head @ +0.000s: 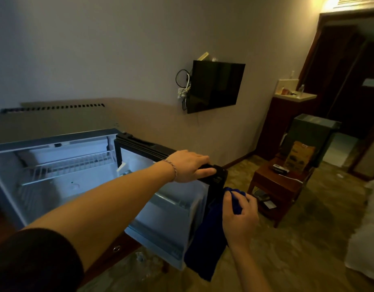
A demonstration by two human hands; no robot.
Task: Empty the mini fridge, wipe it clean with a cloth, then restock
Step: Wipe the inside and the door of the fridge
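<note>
Both hands work at the open fridge door (171, 207). Left hand (189, 166), arm stretched across the front, grips the door's top outer corner, fingers over the dark edge and thumb below. Right hand (239, 216), lower and just beside the door's outer face, has fingers curled around a bunched blue cloth (211, 234), which hangs down against that face. To the left, the fridge (45, 175) stands open and lit, with a wire shelf (64, 165) inside. A TV (215, 87) hangs on the wall beyond.
</note>
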